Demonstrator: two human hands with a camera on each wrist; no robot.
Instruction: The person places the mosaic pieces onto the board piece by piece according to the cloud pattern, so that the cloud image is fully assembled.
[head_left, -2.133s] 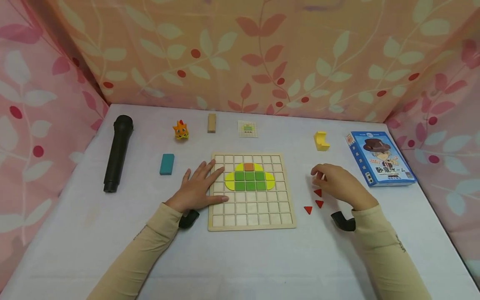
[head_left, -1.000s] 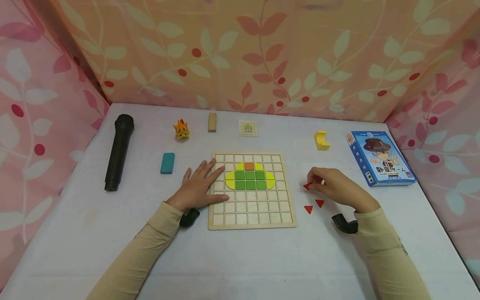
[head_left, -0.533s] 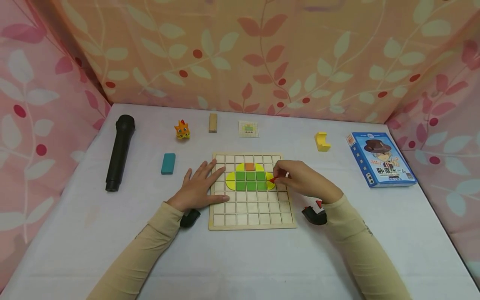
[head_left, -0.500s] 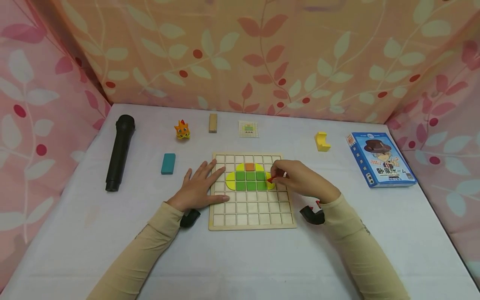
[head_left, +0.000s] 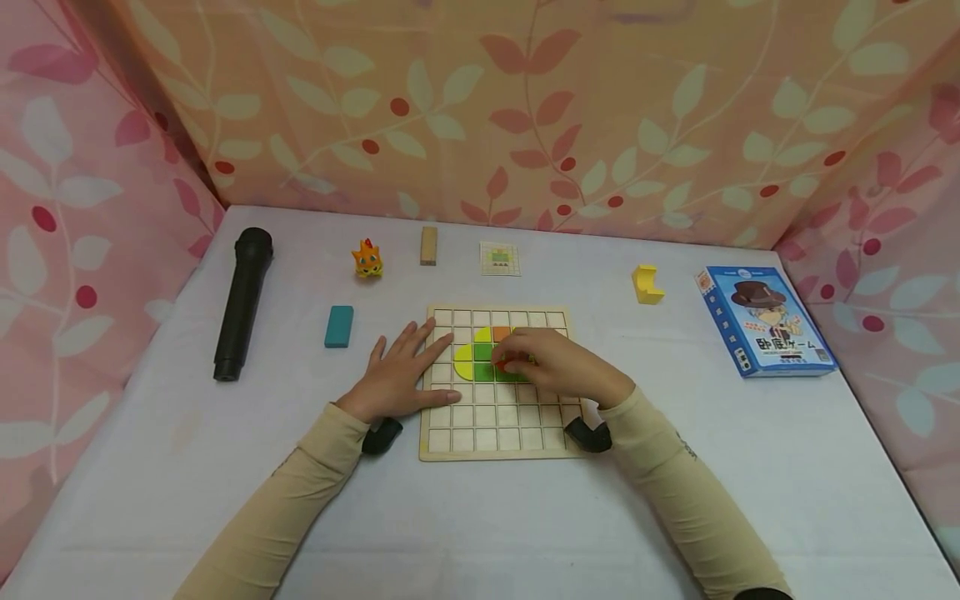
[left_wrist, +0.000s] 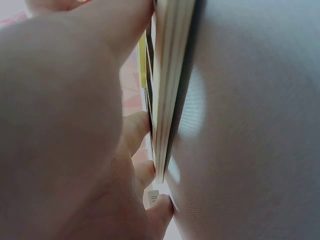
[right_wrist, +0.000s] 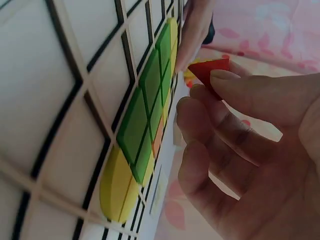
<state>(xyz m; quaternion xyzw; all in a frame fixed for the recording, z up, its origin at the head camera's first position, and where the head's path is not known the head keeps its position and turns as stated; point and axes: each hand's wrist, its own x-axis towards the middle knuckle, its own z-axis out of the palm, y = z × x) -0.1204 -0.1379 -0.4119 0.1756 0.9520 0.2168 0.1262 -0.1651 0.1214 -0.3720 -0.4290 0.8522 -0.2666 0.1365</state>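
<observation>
My left hand (head_left: 401, 371) rests spread over the left edge of a wooden grid board (head_left: 495, 455). In the left wrist view its fingers (left_wrist: 135, 132) lie along the board's side. My right hand (head_left: 566, 362) is over the board, pinching a red triangle tile (right_wrist: 212, 72) between thumb and fingers, apart from the board's surface. Set in the grid are green square tiles (right_wrist: 134, 120), yellow rounded tiles (head_left: 464, 363) and an orange square tile (head_left: 501, 333). My right hand covers part of this pattern in the head view.
A patterned card (head_left: 499, 259), wooden block (head_left: 428, 246) and orange figurine (head_left: 367, 259) stand behind the board. Leftward are a teal block (head_left: 339, 326) and black microphone (head_left: 243, 304). A yellow bracket-shaped piece (head_left: 647, 284) and blue game box (head_left: 767, 323) lie right.
My right hand picked up a red triangle tile from the right of the board and carried it left over the pattern. My right arm now hides the other red triangles. The left hand stayed.
</observation>
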